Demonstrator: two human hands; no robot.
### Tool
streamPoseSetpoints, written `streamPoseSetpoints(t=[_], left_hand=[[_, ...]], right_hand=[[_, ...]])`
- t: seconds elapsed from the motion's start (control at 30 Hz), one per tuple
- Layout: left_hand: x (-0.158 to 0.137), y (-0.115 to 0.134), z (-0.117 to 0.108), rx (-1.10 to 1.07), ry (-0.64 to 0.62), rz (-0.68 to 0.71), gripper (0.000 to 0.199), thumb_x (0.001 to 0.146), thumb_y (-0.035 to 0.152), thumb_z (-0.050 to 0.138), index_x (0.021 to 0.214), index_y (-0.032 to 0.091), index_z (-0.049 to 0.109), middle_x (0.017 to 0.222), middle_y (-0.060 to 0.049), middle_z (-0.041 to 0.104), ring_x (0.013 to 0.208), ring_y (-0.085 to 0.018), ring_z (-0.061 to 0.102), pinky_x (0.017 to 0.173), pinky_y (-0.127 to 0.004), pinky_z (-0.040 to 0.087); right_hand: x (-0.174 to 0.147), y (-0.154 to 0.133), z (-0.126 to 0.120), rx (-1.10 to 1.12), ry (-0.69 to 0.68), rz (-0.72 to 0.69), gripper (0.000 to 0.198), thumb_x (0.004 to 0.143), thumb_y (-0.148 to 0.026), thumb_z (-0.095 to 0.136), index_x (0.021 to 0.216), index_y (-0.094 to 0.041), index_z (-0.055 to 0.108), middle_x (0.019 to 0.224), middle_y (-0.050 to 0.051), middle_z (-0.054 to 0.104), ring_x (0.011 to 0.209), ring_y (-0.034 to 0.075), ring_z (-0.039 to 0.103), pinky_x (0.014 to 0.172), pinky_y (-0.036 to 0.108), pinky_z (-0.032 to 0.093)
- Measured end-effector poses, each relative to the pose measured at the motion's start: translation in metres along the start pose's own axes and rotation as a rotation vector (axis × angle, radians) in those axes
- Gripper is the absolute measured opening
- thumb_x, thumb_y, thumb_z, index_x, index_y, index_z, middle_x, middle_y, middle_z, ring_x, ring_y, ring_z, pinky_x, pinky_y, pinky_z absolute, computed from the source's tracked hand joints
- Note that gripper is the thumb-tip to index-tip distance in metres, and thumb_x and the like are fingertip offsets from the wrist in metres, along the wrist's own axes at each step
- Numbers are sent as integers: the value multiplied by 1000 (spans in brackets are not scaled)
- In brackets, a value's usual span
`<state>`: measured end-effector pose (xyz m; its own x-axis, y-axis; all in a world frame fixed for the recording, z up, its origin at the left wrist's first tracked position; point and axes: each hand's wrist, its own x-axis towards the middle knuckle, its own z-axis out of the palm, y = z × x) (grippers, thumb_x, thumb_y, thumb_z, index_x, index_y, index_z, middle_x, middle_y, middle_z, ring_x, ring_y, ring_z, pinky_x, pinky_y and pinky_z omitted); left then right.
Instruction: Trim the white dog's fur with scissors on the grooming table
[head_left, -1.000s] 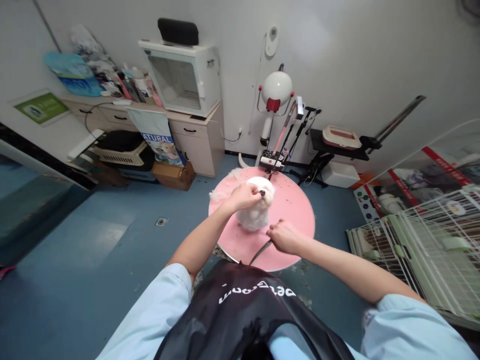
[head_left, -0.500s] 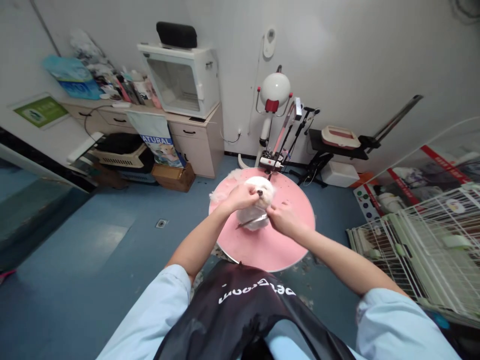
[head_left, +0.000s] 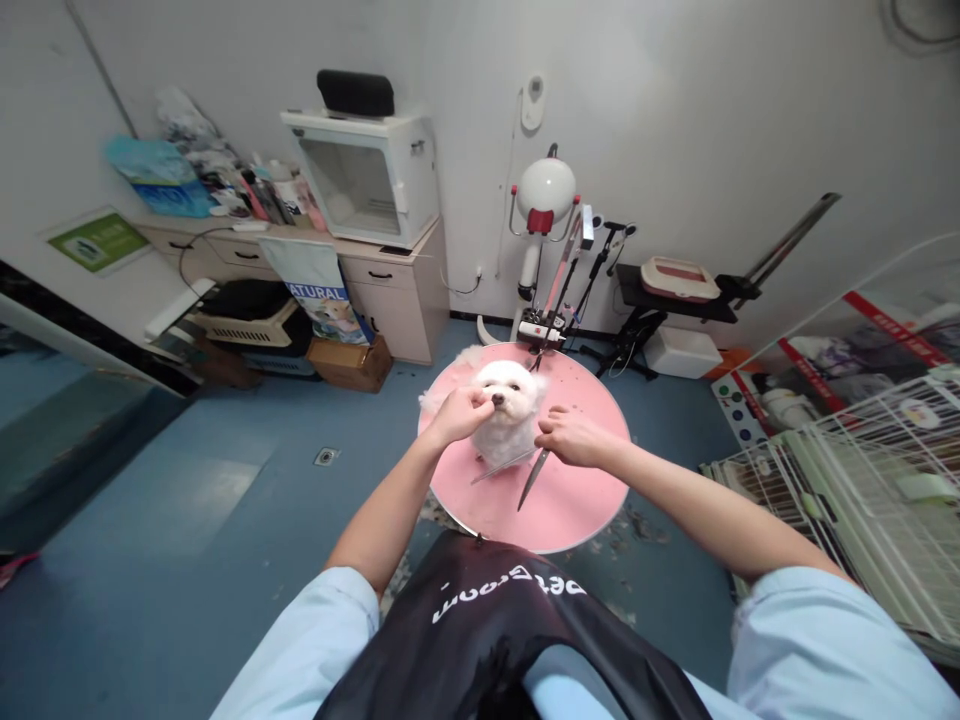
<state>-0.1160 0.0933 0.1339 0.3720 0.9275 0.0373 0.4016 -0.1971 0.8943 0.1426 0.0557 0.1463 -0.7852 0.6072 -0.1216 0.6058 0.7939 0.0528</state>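
Down at the bottom of the view a black apron (head_left: 510, 630) hangs over pale blue sleeves, and both forearms reach out over the round pink counter (head_left: 585, 400). The near rim of that counter carries loose tufts of fur, and more lies on the blue floor (head_left: 187, 520) below it.

The right hand (head_left: 574, 437) is closed around the handles of a pair of scissors (head_left: 517, 470), blades spread apart in a V, tips aimed down and back toward the apron, just in front of the dog's chest. The left hand (head_left: 461, 413) is pinched shut on the fur at the muzzle of the small white dog (head_left: 506, 410), which sits upright near the middle of the counter, facing the camera.

Here's the worry: open blades this close to a live animal. One sudden jerk of that head and the pinch on the muzzle fur could slip (it's a light hold, by the look of it), sending chest or leg into the steel. A lunge forward could also take the dog off the rim; I can't tell whether any leash holds it.

Behind, a stand with a white dome (head_left: 546, 190) rises at the far edge, a cabinet (head_left: 390, 290) sits against the wall, and wire cages (head_left: 862, 480) stand to the right.
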Motion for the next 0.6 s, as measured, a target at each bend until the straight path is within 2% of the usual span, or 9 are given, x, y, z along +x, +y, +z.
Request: streamPoseSetpoints(t=[0.13, 0.2, 0.27, 0.33, 0.43, 0.5, 0.6], left_hand=[[-3, -3, 1, 10, 54, -14, 28, 73, 36, 54, 56, 16, 45, 55, 3, 44, 54, -8, 40, 53, -22, 27], [-4, -3, 2, 12, 85, -12, 28, 73, 36, 53, 55, 17, 44, 54, 3, 41, 54, -8, 38, 53, -22, 27], [-5, -4, 3, -3, 108, -13, 29, 73, 37, 53, 55, 17, 43, 54, 3, 38, 53, -8, 35, 52, -22, 25], [-6, -5, 5, -31, 116, -12, 30, 73, 38, 53, 54, 17, 43, 53, 3, 36, 52, -7, 33, 52, -22, 23], [-7, -7, 8, -63, 131, -12, 32, 73, 39, 55, 53, 17, 43, 53, 3, 36, 52, -7, 32, 52, -22, 23], [-8, -10, 10, -76, 155, -23, 32, 72, 39, 57, 53, 16, 45, 52, 3, 38, 52, -7, 34, 52, -21, 25], [-12, -12, 14, -98, 193, -37, 31, 71, 40, 59, 54, 16, 48, 53, 3, 42, 52, -8, 36, 52, -21, 27]], right_hand=[[4, 13, 2, -57, 102, 126, 30, 92, -11, 47, 94, -17, 76, 86, 10, 66, 79, 20, 55, 88, 37, 32], [2, 12, 11, -55, 55, 54, 28, 90, -10, 48, 90, -18, 76, 85, 9, 65, 78, 19, 55, 88, 37, 34], [-1, 10, 20, -43, 12, -103, 28, 90, -10, 50, 83, -18, 75, 83, 7, 65, 77, 19, 54, 90, 37, 35], [-1, 12, 25, -47, 51, -188, 29, 91, -10, 49, 80, -19, 74, 82, 7, 64, 79, 19, 53, 94, 37, 35], [5, 29, 24, -83, 225, -40, 30, 91, -9, 47, 87, -19, 75, 87, 8, 63, 84, 20, 53, 97, 40, 34], [9, 40, 26, -95, 270, 35, 30, 90, -8, 47, 90, -19, 75, 87, 9, 63, 84, 20, 53, 97, 42, 34], [4, 39, 40, -76, 183, -94, 28, 91, -8, 48, 83, -18, 73, 84, 7, 62, 81, 19, 52, 96, 40, 35]])
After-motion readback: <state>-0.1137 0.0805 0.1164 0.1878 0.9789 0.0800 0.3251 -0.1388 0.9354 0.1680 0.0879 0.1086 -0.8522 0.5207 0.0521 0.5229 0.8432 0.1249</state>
